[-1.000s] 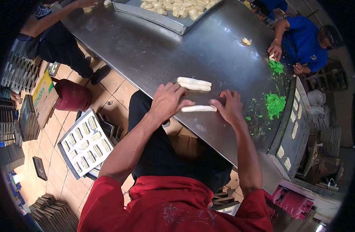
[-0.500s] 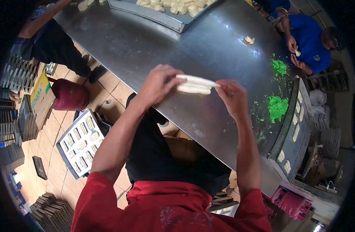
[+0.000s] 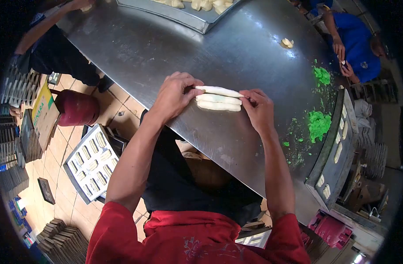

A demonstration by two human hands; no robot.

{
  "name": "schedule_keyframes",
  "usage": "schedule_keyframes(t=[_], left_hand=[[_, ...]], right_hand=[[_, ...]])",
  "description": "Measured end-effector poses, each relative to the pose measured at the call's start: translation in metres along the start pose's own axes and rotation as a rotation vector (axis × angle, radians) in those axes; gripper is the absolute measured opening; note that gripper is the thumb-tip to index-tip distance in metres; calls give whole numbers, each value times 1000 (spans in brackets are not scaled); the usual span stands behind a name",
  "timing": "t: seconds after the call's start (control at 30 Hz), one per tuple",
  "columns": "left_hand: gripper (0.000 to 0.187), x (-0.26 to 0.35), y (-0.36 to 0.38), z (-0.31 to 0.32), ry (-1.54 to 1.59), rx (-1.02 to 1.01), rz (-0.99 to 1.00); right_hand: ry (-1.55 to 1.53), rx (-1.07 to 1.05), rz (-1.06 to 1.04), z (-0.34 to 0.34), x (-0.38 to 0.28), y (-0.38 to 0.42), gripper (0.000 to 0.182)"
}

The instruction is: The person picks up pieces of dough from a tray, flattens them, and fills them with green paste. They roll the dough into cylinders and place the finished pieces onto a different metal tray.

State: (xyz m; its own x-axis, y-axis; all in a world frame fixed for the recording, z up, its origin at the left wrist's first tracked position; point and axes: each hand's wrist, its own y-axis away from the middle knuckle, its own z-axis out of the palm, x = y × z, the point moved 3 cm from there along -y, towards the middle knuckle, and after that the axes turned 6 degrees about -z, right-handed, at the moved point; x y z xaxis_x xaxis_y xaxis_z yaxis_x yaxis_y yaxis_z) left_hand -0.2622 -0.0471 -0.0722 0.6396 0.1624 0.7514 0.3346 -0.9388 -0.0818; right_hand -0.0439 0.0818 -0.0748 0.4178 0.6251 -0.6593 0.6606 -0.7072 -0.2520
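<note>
A thin white dough strip is stretched between my two hands, close to the metal table's near edge. At its left end, my left hand pinches it between thumb and fingers. Its right end is held in the fingertips of my right hand. Directly beneath this strip, two more dough rolls lie side by side on the table, nearly touching it. A faint green tint shows between the pieces.
Crumbled green filling lies to the right, beside a tray of shaped dough. A large tray of dough pieces is at the far side. A co-worker in blue handles a small piece. Another tray of filled rows stands lower left.
The held strip has shifted slightly up and apart from the rolls below, which now show as two separate pieces. My hands moved a little left. The co-worker's hands have shifted.
</note>
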Motion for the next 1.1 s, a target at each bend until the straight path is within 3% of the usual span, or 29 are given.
schedule_keyframes(t=[0.1,0.2,0.27,0.3,0.33,0.37,0.43,0.57,0.63,0.7,0.87,0.97,1.07,1.1], left_hand=[[20,0,2,1,19,26,26],[34,10,11,-2,-48,-5,12],[44,25,24,-3,-177,81,-2],[44,25,25,-1,-180,86,-2],[56,21,25,3,-206,56,-57],[67,20,26,6,-233,24,-111],[66,31,21,10,-240,37,-118],[64,42,9,31,-194,62,6],[63,43,8,31,-214,21,49],[60,42,16,33,-211,-68,28],[55,39,20,33,-220,17,91],[55,40,19,28,-192,-68,52],[69,31,18,23,-111,70,92],[79,27,16,21,-105,-100,40]], right_hand=[[-14,-49,18,-1,1,0,17],[-20,-97,-24,-5,0,-1,17],[-16,-130,-60,-14,-7,-3,17],[18,-259,-22,-19,-14,-4,24],[51,-389,14,-23,-21,-6,32],[49,-386,8,-26,-32,-11,32],[175,-409,-76,-25,-56,-15,43],[243,-406,-272,4,-60,-21,47],[254,-500,-141,5,-60,-21,35],[250,-487,-154,4,-59,-14,36],[185,-459,-171,2,-53,-10,36],[108,-445,-142,-4,-54,-6,37],[153,-271,-183,-6,-54,-5,42],[243,-391,-78,-2,-52,-8,46]])
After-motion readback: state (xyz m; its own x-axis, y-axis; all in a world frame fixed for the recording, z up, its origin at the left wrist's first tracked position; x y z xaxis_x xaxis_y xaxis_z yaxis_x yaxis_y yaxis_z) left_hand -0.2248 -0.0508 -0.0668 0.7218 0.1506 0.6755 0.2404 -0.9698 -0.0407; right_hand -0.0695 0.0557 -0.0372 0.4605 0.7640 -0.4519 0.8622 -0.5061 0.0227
